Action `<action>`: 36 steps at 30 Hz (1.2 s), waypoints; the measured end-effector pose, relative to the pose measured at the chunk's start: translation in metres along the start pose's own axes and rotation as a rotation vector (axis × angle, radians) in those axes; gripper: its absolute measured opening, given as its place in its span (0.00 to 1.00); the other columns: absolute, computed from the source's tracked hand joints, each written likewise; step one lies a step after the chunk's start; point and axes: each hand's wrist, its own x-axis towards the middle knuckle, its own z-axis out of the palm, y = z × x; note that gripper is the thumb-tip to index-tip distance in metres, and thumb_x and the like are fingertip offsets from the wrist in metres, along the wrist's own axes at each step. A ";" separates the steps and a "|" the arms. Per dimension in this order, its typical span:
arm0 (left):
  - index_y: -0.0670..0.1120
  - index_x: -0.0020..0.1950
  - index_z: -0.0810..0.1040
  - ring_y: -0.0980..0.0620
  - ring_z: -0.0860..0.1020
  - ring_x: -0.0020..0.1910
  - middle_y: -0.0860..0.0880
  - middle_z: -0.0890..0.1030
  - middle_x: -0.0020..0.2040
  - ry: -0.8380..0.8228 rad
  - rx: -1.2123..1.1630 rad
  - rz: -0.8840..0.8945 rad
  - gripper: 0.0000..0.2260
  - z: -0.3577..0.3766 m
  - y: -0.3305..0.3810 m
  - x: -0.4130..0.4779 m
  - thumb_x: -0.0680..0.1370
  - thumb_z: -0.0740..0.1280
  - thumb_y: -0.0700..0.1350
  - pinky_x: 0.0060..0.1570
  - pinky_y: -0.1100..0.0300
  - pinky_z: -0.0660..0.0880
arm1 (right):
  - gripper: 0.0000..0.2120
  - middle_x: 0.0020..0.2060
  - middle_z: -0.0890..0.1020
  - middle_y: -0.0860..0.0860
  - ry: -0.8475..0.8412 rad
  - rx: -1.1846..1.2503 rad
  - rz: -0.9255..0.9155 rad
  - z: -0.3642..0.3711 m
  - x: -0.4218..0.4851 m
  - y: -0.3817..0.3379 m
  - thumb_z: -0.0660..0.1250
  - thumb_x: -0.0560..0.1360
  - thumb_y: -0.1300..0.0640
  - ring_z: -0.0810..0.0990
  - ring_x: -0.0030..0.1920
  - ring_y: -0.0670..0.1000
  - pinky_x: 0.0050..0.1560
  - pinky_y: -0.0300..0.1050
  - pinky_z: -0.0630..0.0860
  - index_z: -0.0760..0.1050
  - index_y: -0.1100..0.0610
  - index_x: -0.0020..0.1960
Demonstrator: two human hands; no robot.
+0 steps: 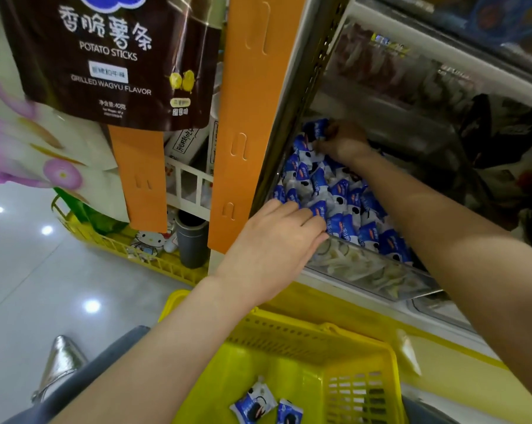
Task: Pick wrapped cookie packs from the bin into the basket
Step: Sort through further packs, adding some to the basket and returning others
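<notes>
Right hand (pixel 342 142) curled fingers round a pack (pixel 318 128) at 12 o'clock in the bin (pixel 365 270); left hand (pixel 274 243), fingers straight, pressed packs (pixel 338 188) at 8 o'clock.

Left hand (pixel 274 240) on cookie packs (pixel 341 191), right hand (pixel 345 142) seemingly gripping one

Glossy pale floor (pixel 29 270) w/ light glare (three spots), orange shelf post (pixel 252 117).

Shelf (pixel 321 279) bearing clear bin (pixel 365 267) (full of blue cookie packs (pixel 344 209)), yellow crate (pixel 121 243) on floor (pixel 29 270)
</notes>
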 end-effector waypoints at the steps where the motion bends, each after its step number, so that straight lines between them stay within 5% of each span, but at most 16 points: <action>1: 0.46 0.47 0.79 0.49 0.77 0.40 0.50 0.81 0.40 0.004 0.002 0.000 0.14 0.000 0.000 0.000 0.78 0.55 0.47 0.44 0.56 0.70 | 0.15 0.54 0.79 0.57 -0.022 -0.025 -0.001 -0.002 -0.001 -0.001 0.68 0.74 0.53 0.77 0.55 0.54 0.46 0.40 0.67 0.77 0.63 0.56; 12: 0.46 0.46 0.79 0.49 0.77 0.40 0.50 0.81 0.40 0.025 0.012 0.011 0.13 0.001 0.001 0.001 0.78 0.55 0.46 0.43 0.56 0.71 | 0.13 0.50 0.79 0.57 -0.104 -0.249 -0.121 -0.014 0.013 -0.011 0.69 0.73 0.54 0.78 0.52 0.56 0.48 0.43 0.70 0.75 0.62 0.52; 15: 0.46 0.47 0.79 0.50 0.77 0.40 0.50 0.81 0.40 0.034 0.009 0.015 0.13 0.001 0.000 0.001 0.78 0.55 0.47 0.43 0.56 0.71 | 0.13 0.44 0.75 0.49 0.066 -0.004 -0.191 -0.009 0.013 -0.011 0.66 0.75 0.58 0.75 0.50 0.51 0.50 0.42 0.69 0.72 0.62 0.57; 18: 0.47 0.47 0.79 0.51 0.77 0.40 0.51 0.81 0.40 0.039 0.007 0.014 0.14 0.002 0.000 0.001 0.78 0.54 0.47 0.44 0.56 0.71 | 0.11 0.49 0.79 0.54 0.168 0.150 -0.202 0.001 0.010 -0.009 0.65 0.76 0.59 0.73 0.48 0.48 0.50 0.41 0.70 0.74 0.62 0.56; 28: 0.47 0.47 0.79 0.51 0.76 0.39 0.51 0.81 0.39 0.051 0.010 0.016 0.15 0.004 0.000 0.001 0.78 0.53 0.47 0.43 0.57 0.71 | 0.12 0.52 0.80 0.57 -0.026 0.055 -0.235 -0.009 0.023 -0.007 0.64 0.77 0.56 0.78 0.49 0.53 0.53 0.45 0.73 0.76 0.62 0.56; 33: 0.48 0.47 0.79 0.52 0.77 0.39 0.52 0.81 0.39 0.055 0.022 0.019 0.16 0.004 0.000 0.001 0.78 0.52 0.48 0.43 0.58 0.71 | 0.13 0.36 0.74 0.45 -0.147 -0.059 -0.268 -0.013 0.023 -0.003 0.66 0.75 0.53 0.71 0.35 0.43 0.36 0.33 0.66 0.75 0.60 0.55; 36: 0.48 0.48 0.79 0.52 0.77 0.39 0.51 0.81 0.40 0.050 0.016 0.025 0.15 0.004 0.000 0.001 0.78 0.52 0.48 0.43 0.57 0.72 | 0.15 0.46 0.78 0.52 -0.044 0.025 -0.263 -0.003 0.024 -0.001 0.68 0.73 0.55 0.76 0.44 0.50 0.44 0.42 0.72 0.73 0.62 0.57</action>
